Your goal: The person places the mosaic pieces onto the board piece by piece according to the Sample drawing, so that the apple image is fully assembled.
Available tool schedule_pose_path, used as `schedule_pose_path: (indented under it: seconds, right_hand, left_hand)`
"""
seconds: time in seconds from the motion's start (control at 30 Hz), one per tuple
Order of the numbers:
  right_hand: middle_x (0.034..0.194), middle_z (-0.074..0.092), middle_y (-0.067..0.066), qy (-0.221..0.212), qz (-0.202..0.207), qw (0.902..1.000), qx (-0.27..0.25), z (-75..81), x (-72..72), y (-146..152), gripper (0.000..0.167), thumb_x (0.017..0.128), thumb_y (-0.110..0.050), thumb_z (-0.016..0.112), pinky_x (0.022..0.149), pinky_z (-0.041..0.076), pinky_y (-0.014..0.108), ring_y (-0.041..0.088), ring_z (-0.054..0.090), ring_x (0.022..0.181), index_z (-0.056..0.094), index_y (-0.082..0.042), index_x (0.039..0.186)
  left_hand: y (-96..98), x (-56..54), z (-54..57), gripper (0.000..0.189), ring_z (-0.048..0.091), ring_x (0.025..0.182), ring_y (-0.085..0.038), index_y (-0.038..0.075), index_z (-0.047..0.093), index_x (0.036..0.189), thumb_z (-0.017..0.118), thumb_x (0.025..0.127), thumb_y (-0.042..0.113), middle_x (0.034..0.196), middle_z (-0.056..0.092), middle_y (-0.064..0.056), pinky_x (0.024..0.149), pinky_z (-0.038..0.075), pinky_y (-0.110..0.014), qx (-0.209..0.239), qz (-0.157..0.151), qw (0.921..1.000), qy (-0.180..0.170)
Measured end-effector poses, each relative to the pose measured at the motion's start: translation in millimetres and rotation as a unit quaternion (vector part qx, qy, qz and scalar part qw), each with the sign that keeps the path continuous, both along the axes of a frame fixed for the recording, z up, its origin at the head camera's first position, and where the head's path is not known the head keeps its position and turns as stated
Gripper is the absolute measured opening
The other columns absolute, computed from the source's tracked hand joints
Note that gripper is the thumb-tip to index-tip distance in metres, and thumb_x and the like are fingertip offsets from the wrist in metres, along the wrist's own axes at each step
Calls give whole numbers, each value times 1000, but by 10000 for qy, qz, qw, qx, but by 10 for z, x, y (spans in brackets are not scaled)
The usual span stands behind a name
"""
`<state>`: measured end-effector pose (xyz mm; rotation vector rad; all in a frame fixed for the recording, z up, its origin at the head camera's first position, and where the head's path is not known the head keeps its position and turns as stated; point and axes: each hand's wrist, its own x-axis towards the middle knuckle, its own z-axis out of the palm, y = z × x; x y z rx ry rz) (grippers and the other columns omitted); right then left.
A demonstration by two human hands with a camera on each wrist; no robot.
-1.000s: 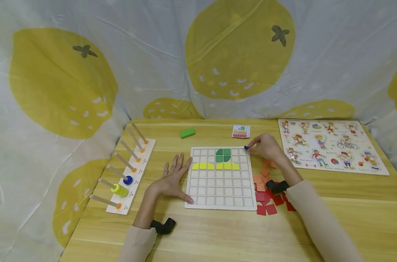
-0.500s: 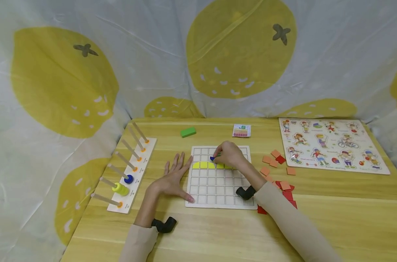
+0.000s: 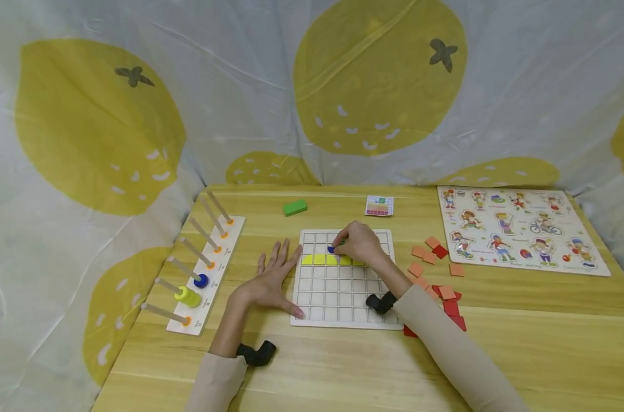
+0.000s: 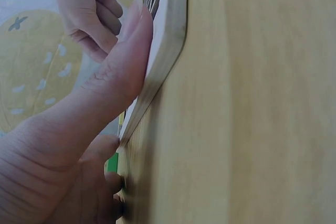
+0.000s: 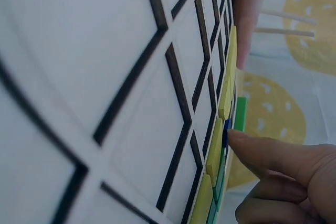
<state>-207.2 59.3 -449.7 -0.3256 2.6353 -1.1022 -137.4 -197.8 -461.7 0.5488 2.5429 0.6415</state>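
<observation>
A white square board with a grid of cells (image 3: 330,299) lies on the table. My left hand (image 3: 269,285) rests at its left side, fingers spread, with the thumb on the near left corner. Over the board's upper part, my right hand (image 3: 360,243) pinches a small blue piece (image 3: 331,250), low at the cells just beyond a row of yellow rounded pieces (image 3: 319,260). Green pieces (image 5: 219,177) sit beside the blue one in the right wrist view; from the head, the right hand mostly covers them. Whether the blue piece lies inside a cell I cannot tell.
Loose orange tiles (image 3: 416,269) and red tiles (image 3: 451,308) lie right of the board. Behind it are a green block (image 3: 295,208) and a small pattern card (image 3: 379,206). A peg rack (image 3: 204,292) stands left; a picture puzzle (image 3: 518,229) lies right.
My right hand has carried the blue piece left from beside the board's far right corner to the cells past the yellow row. The left hand has stayed in place.
</observation>
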Motion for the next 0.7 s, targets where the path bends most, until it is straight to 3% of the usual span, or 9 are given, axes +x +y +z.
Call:
schedule_pose_path:
  seconds: [0.37, 0.7]
  right_hand:
    - [118, 78, 12, -303, -281, 9991, -44, -4, 16, 27, 4, 86, -15, 85, 57, 38, 23, 20, 64, 90, 85, -11, 88]
    - [108, 80, 11, -162, -322, 9993, -101, -20, 10, -8, 6, 85, -16, 86, 54, 36, 23, 19, 64, 85, 84, -11, 83]
  left_hand:
    - [14, 3, 6, 148, -27, 157, -41, 19, -5, 168, 95, 65, 55, 170, -26, -20, 123, -15, -70, -9, -19, 10000, -17]
    - [-5, 11, 12, 148, -27, 157, -40, 18, -4, 168, 95, 65, 54, 170, -25, -20, 123, -15, -70, 20, 13, 10000, 3]
